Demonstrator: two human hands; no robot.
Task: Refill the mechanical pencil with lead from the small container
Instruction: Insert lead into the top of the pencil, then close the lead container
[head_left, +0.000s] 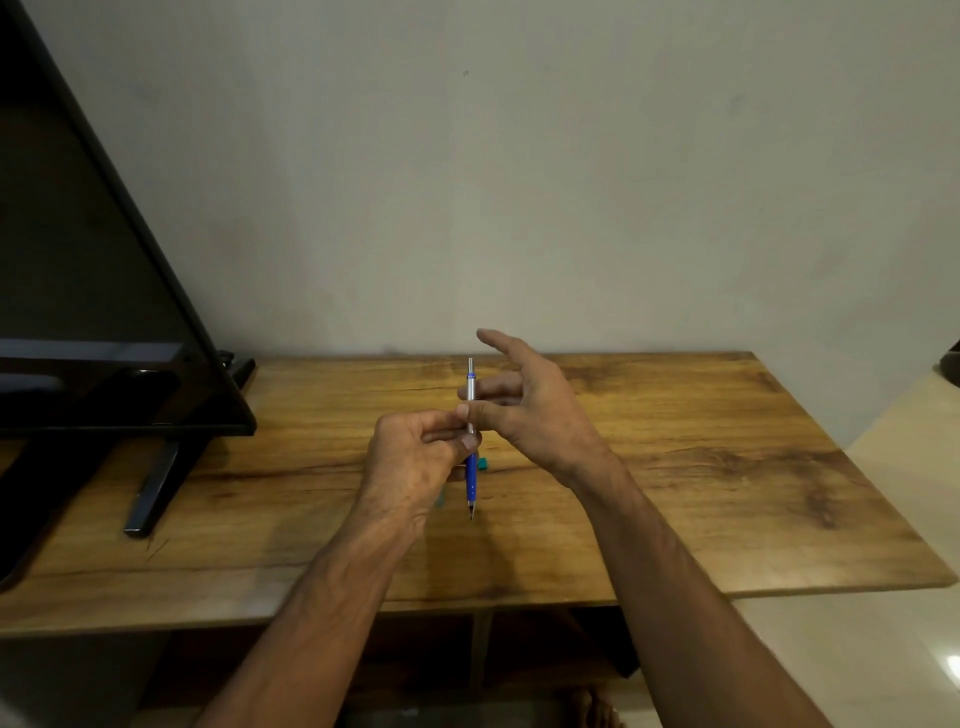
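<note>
A television (104, 291), cut off by the frame's left and top edges, stands on a dark foot at one end of a wooden bench (727, 467). Well to the right of the television, held in the air above the bench, is a mechanical pencil (472, 480). Its long axis runs close to upright in the view, with the silver cap end up toward the wall and the blue grip and dark tip down toward the person.

The left hand (410, 462) grips the pencil at mid-barrel with curled fingers, hiding the join between silver and blue. The right hand (530, 410), on the side of the pencil away from the television, has straight, spread fingers. Its thumb tip touches the silver barrel, and the forefinger is raised clear.

A small teal object (484, 464) shows only as a corner past the blue grip, on the side away from the television. A second teal sliver peeks out under the left hand on the television side. So little shows that its shape, any opening and any contents cannot be made out, and no lead can be seen.

At the frame's right edge, farthest from the television, a dark item (953, 364) is cut off. A bare foot (597, 706) is dimly visible beneath the bench.
</note>
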